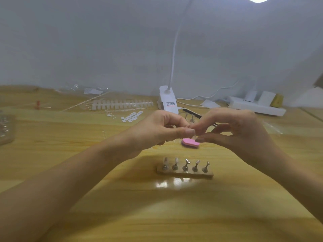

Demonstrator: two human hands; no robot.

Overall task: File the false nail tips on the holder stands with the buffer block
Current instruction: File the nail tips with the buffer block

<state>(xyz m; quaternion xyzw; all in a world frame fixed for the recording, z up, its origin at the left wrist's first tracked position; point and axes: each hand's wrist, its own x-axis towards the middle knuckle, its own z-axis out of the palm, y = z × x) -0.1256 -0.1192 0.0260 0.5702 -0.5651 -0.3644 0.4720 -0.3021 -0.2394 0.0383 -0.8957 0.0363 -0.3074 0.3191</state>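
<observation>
L hand: raised over the table, centre of view; thumb pressed against forefinger, other fingers curled under. It pinches a small clear piece at the thumb tip.
Clear piece: too blurred and too small to name; its outline is lost against the skin.
R hand: opposite the L; forefinger and thumb tips converge on the same spot, with a gap behind them. Whether they grip the piece or only touch it: cannot tell.
Buffer block: pink, flat on the table just beyond the fingertips, held by neither hand; its right end is partly covered by the R thumb.
Holder base: wooden bar, nearer the viewer than the hands, lying crosswise.
Stands: five metal pegs in a row on the base. The two at left carry pale tips; the heads of the other three are blurred and hard to read.
Spare stands: two, seen through the gap above the fingers; lower parts hidden.
Tip strips: far left-centre, near the wall, soft-focus.
Lamp clip: white, behind the hands; the lamp head is cut off by the top edge.
Power strip: far right, by the wall.
Tray: clear plastic, cut off by the left edge.
Forearms: both cut off by the lower corners.
Open room: bare wood between the forearms, in front of the base, and left of the L hand.
</observation>
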